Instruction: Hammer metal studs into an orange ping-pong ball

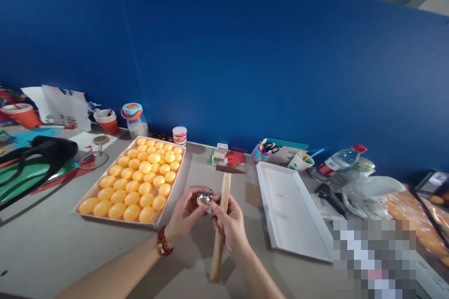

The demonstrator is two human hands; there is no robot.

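Observation:
My left hand, with a dark red bead bracelet on its wrist, pinches a small shiny silver ball between thumb and fingers. Close beside it, my right hand is closed round the wooden handle of a hammer. The hammer stands nearly upright in the picture, its dark, thin head at the top end. Fingertips of my right hand reach to the ball's right side; whether they press on it I cannot tell. Left of my hands lies a shallow box filled with orange table tennis balls.
A shallow white box lid lies to the right. Small white boxes, a pen cup and a round tub stand along the blue wall. A bottle and plastic bags crowd the right; black straps lie left.

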